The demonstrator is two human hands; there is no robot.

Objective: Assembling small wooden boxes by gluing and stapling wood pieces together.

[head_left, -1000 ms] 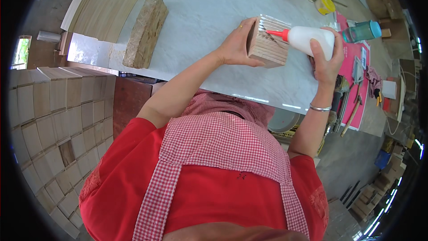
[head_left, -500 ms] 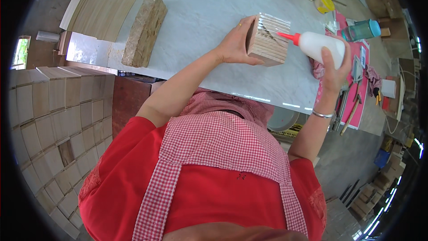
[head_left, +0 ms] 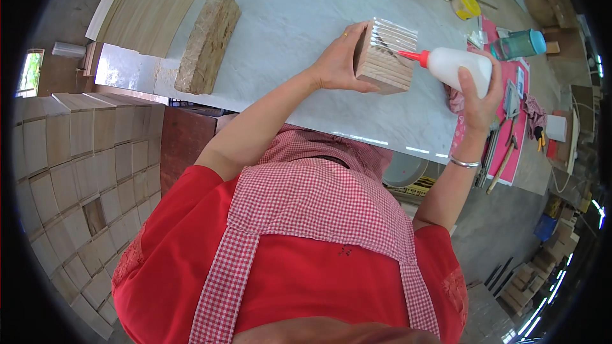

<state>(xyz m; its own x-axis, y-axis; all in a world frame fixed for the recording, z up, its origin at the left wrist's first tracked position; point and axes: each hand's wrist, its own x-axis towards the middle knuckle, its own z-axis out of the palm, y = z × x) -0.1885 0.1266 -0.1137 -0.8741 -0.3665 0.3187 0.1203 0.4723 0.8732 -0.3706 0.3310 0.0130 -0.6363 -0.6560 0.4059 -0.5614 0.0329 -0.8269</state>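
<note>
My left hand [head_left: 340, 60] grips a light wooden box [head_left: 386, 70] by its left side, fingers at the far edge and thumb at the near one. The box's ribbed side faces up, with dark marks and shiny wet-looking white lines over its far part. In my right hand [head_left: 479, 92] is a white glue bottle [head_left: 456, 67], lying nearly level. Its red nozzle [head_left: 417, 57] points left, the tip at the right part of the ribbed side; whether it touches the wood I cannot tell.
A rough wooden block [head_left: 208, 43] lies on the pale tabletop [head_left: 287, 19], beside stacked thin boards [head_left: 156, 6]. At the right are a yellow tub [head_left: 466, 6], a teal jar [head_left: 519, 44] and a hammer [head_left: 503, 164] on a pink sheet. Wooden boxes [head_left: 83, 134] are piled at the left.
The nozzle tip has shifted slightly nearer to me along the ribbed side. More white shiny lines show on the box's far part. My left hand has barely moved.
</note>
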